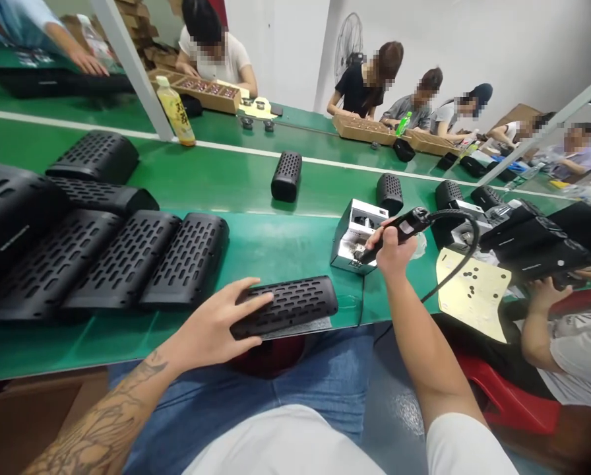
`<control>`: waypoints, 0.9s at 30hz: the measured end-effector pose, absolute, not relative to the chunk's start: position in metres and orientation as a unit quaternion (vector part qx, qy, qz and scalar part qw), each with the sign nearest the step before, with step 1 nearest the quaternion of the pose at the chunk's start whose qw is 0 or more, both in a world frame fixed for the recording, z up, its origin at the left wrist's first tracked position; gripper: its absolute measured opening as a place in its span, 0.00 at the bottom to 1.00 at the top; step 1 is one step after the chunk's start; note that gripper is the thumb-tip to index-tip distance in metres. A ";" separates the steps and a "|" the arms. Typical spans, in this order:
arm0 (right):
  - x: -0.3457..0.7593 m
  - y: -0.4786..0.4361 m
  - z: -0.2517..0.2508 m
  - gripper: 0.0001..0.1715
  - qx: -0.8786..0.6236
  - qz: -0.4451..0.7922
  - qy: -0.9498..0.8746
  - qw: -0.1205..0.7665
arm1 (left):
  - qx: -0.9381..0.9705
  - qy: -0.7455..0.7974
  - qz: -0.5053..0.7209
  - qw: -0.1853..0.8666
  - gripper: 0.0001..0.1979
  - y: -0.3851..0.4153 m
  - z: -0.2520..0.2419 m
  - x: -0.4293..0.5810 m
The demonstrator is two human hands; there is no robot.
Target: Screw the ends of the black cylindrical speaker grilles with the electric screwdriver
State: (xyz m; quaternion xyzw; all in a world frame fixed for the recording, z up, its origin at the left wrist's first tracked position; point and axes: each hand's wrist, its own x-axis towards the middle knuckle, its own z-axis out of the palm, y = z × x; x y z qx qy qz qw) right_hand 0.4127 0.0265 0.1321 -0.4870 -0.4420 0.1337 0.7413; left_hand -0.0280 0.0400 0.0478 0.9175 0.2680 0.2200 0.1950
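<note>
My left hand lies spread over the left end of a black slotted housing at the table's front edge, thumb and fingers on either side of it. My right hand is wrapped round a black electric screwdriver with a cable at its rear end. The tool's tip points down into the open front of a small white and silver box-shaped machine, beside the housing. What the tip touches is too small to make out.
Several black slotted housings stand at the left. One housing is on the green table farther back. Yellow paper with small black discs lies right. A co-worker's hands are at far right. A bottle stands by a post.
</note>
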 end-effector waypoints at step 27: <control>0.315 -0.060 0.155 0.21 -0.282 0.379 -0.550 0.689 | 0.839 0.290 0.328 0.324 0.57 0.023 0.007 -0.023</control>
